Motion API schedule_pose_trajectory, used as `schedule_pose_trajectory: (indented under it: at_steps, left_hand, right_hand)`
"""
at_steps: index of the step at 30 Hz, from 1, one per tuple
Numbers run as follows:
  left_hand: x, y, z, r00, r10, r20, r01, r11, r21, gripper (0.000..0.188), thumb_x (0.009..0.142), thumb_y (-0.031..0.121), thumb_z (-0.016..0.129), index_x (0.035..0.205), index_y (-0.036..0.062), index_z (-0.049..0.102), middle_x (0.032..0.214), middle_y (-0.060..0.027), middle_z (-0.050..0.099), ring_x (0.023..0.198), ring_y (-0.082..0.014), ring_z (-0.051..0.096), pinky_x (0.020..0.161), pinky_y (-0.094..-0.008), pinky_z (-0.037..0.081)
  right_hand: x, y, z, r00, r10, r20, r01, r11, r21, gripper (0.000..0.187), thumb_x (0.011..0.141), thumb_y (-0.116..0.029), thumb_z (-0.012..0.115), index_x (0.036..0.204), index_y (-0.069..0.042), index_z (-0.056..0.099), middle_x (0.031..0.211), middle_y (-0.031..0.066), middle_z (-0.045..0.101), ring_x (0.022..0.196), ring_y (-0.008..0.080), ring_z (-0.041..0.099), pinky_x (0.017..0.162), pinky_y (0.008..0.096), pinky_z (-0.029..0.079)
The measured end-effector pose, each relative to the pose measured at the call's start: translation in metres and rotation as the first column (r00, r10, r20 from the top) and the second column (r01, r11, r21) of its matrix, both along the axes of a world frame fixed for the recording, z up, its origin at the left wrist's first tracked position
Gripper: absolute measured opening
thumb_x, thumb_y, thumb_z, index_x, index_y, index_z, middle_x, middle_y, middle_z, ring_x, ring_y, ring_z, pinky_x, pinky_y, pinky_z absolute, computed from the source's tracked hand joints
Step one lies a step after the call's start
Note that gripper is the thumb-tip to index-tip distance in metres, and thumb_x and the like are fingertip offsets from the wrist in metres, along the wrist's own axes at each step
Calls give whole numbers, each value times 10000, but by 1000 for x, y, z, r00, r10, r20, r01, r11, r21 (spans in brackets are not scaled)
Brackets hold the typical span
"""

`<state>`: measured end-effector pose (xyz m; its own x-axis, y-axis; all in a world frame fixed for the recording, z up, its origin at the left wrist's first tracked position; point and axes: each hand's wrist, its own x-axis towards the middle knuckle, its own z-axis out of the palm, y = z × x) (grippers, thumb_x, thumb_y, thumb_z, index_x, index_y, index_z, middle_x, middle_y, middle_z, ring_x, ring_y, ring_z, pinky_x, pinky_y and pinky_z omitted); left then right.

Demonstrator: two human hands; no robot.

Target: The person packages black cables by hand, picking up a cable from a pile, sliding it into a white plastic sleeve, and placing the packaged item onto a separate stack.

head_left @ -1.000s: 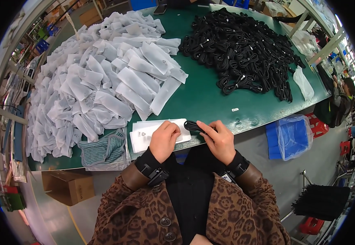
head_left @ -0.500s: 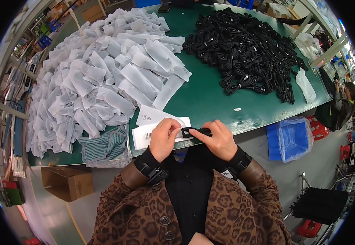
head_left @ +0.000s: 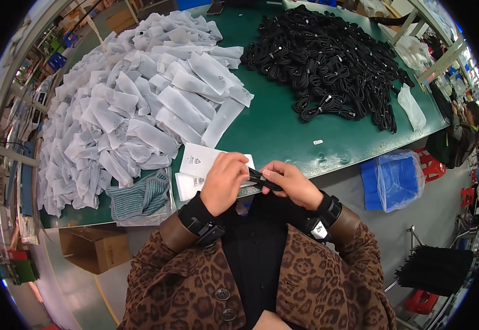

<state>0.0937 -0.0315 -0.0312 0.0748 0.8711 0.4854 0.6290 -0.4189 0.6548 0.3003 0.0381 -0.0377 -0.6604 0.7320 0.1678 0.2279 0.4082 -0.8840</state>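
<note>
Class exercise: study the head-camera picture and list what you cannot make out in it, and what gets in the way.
- Black cable, head view: mostly covered by the left hand and right hand.
- Flat white bags: partly hidden under the left hand.
- Person at the right rim: tiny and fisheye-bent.
- Bottom of the black cable pile: buried.

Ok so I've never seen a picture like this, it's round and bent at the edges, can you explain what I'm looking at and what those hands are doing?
The picture comes from a wide camera worn on a person's head, looking down, so straight edges curve near the rim. No machine is at work, just two bare hands. The left hand and the right hand meet at the near edge of a green table, and between them they hold a black cable at the mouth of a white bag. On the table lie a big heap of white bags on the left and a pile of black cables on the right. A striped cloth sits near the left hand.
</note>
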Motion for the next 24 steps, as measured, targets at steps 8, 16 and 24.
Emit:
schedule_pose_trajectory:
  at_steps: [8, 16, 24]
  left_hand:
    - [-21, 9, 12, 990, 117, 81, -108, 988, -107, 124, 810, -21, 679, 875, 35, 588, 1149, -81, 590, 997, -237, 561, 763, -307, 459]
    - [-30, 15, 13, 965, 176, 192, -131, 966, -223, 125, 816, -16, 674, 883, 43, 586, 1156, -86, 572, 1037, -254, 545, 793, -325, 462]
    - [-25, 12, 15, 999, -1, -35, -2, 997, -72, 136, 811, -16, 675, 885, 45, 578, 1165, -99, 562, 1086, -296, 518, 868, -367, 453]
  right_hand:
    - [4, 22, 20, 981, 195, 6, -163, 800, 578, 380, 817, 112, 654, 1136, -88, 706, 999, 96, 543, 905, 221, 592, 742, 300, 515]
    - [0, 21, 16, 968, 223, -112, -172, 921, 350, 493, 721, 169, 645, 1126, -103, 720, 1016, 91, 555, 916, 252, 598, 755, 332, 523]
    - [-3, 29, 13, 974, 227, -27, -171, 802, 572, 414, 768, 133, 660, 1118, -83, 711, 1065, 110, 580, 883, 244, 620, 737, 328, 525]
